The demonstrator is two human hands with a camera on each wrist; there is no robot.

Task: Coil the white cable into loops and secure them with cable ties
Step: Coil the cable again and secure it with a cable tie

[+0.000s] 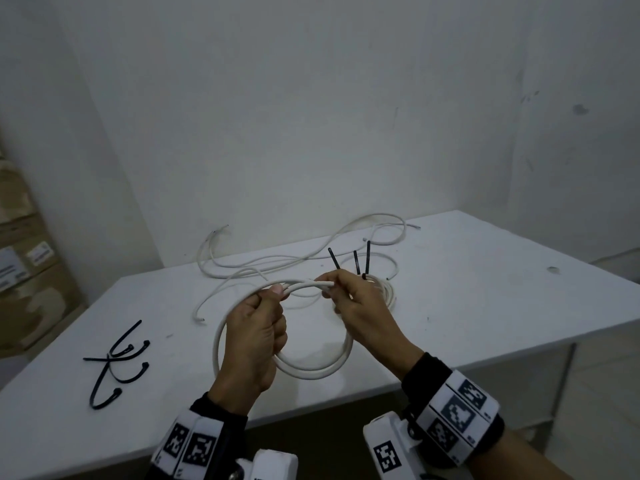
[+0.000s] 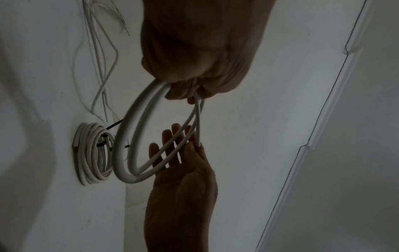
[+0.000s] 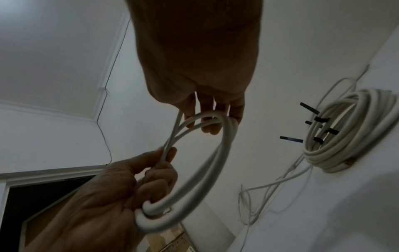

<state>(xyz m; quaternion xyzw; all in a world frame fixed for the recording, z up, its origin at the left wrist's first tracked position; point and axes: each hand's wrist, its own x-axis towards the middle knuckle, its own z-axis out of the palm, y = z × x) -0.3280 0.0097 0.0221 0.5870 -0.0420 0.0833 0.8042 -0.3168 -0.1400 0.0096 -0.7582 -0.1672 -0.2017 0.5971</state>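
A white cable (image 1: 313,370) wound into about two loops hangs in the air over the white table (image 1: 485,292). My left hand (image 1: 273,299) grips the loops at their left side, thumb on top. My right hand (image 1: 332,289) pinches the cable's free end at the top of the coil. In the left wrist view the loops (image 2: 129,145) hang from my left hand (image 2: 190,92), and my right hand (image 2: 194,143) reaches up from below to the cable end. The right wrist view shows the loops (image 3: 218,158) between both hands. Several black cable ties (image 1: 117,365) lie loose at the table's left.
A finished white coil (image 1: 389,292) bound with black ties (image 1: 367,254) lies just behind my right hand, also seen as a coil (image 3: 345,133) in the right wrist view. Loose thin white cables (image 1: 277,261) sprawl at the back near the wall. Cardboard boxes (image 1: 24,271) stand left.
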